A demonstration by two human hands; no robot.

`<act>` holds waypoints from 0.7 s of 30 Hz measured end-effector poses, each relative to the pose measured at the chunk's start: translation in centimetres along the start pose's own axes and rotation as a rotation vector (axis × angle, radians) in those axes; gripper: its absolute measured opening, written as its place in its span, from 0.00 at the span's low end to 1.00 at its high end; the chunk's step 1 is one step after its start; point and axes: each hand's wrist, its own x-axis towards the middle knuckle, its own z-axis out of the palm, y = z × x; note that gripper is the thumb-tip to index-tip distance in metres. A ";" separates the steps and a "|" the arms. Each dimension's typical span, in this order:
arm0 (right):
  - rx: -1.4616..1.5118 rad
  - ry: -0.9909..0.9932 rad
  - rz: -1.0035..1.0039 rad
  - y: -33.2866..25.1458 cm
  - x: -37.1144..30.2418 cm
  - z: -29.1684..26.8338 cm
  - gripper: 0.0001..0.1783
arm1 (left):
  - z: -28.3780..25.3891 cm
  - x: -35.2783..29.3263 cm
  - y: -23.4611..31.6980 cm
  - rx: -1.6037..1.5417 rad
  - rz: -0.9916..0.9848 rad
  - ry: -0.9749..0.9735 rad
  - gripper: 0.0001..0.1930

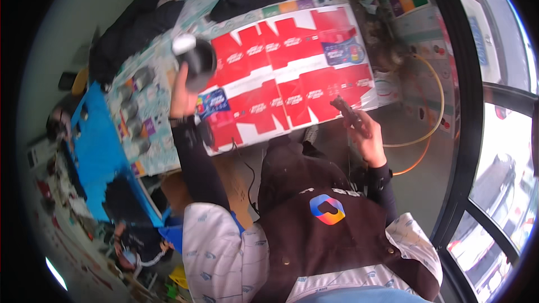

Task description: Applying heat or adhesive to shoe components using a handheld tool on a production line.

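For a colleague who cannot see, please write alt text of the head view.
A person's left hand holds a dark round object; the right hand holds a brown tool-like object. Red-and-white printed cardboard lies on the table.

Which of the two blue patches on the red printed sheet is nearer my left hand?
The blue patch on the left end of the sheet, beside your left hand; the other patch is at the right end, nearer your right hand.

White lettering [293, 100] on red sheet [297, 68]; ring logo [337, 220] on apron [297, 230].
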 end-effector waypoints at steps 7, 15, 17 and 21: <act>-0.168 -0.203 -0.128 1.7 0.7 2.6 0.10 | -7.2 -32.7 -13.2 -0.401 0.006 0.393 0.31; -0.153 -0.318 -0.201 -0.7 0.2 11.5 0.10 | -11.3 -29.3 -21.1 -0.104 -0.026 0.700 0.25; -0.203 -0.321 -0.200 -0.7 0.9 12.8 0.10 | -8.5 -22.6 -19.4 0.226 -0.194 0.897 0.21; -0.237 -0.424 -0.225 -5.0 0.3 18.9 0.11 | -17.8 -17.9 -19.3 1.372 0.079 0.705 0.24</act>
